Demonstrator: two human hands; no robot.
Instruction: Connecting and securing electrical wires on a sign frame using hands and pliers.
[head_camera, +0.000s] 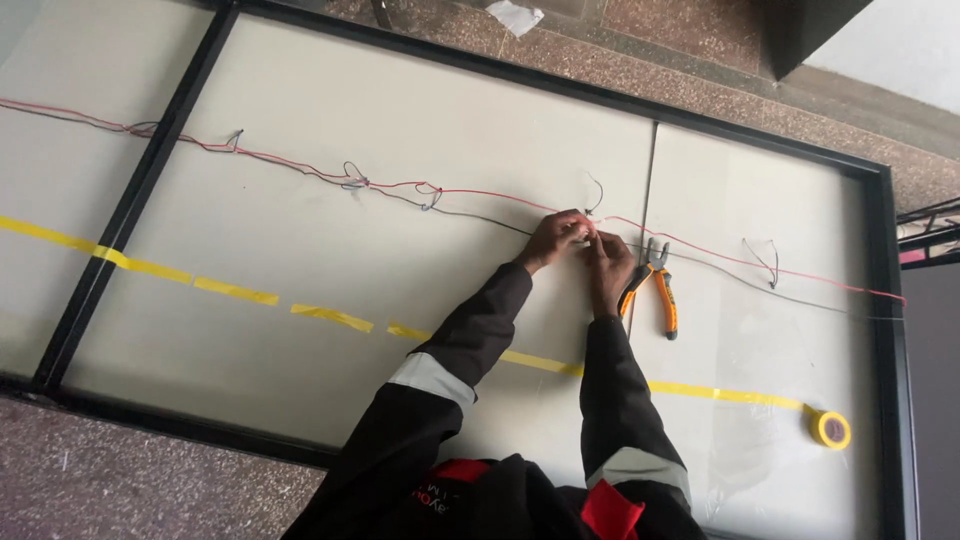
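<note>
A red wire (480, 192) and a dark grey wire (480, 217) run side by side across a large white panel (330, 230) with a black frame. My left hand (553, 238) and my right hand (607, 264) meet over the wires near the panel's middle seam, fingertips pinched together on a small joint in the wires. Both arms wear dark sleeves with grey reflective bands. Just right of my right hand lie orange-handled pliers (657, 292) on the panel.
A roll of yellow tape (831, 429) sits at the panel's lower right, at the end of a yellow tape line (235, 291) stuck across the panel. Small wire loops stick up along the wires. A second panel lies at left. Speckled stone floor (130, 480) surrounds them.
</note>
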